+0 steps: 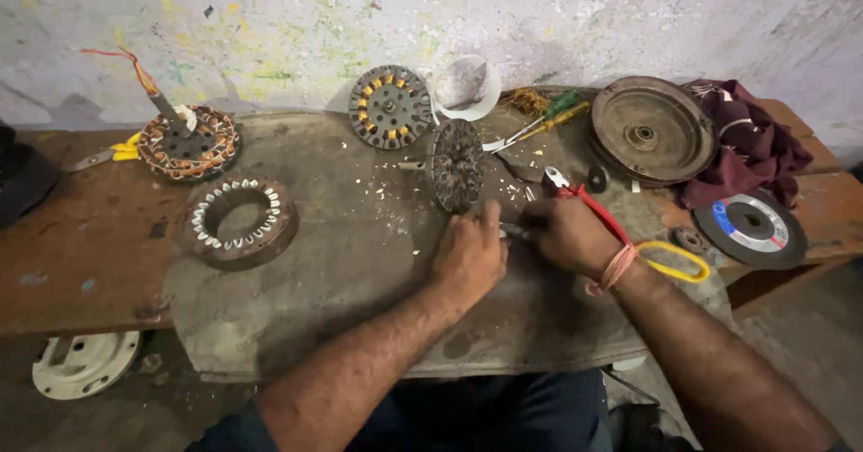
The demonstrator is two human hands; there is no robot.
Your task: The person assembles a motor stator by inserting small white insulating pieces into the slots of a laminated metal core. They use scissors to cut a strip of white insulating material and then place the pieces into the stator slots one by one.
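Both hands meet at centre of the grey slab (342, 263). Left hand (469, 256) is curled closed at 6 o'clock of the upright stator core (456, 164); what it pinches is hidden. Right hand (568, 234) is fisted around red-handled pliers (589, 202), jaws pointing to 11 o'clock, with a small metal piece (514, 231) between the hands. Judging by the layout, work is mid-way: this core stands bare of copper, while a wound stator (187, 143) sits at 9 o'clock and an insulated ring (241, 222) lies unwound beside it. Screwdriver (544, 119) lies at 1 o'clock.
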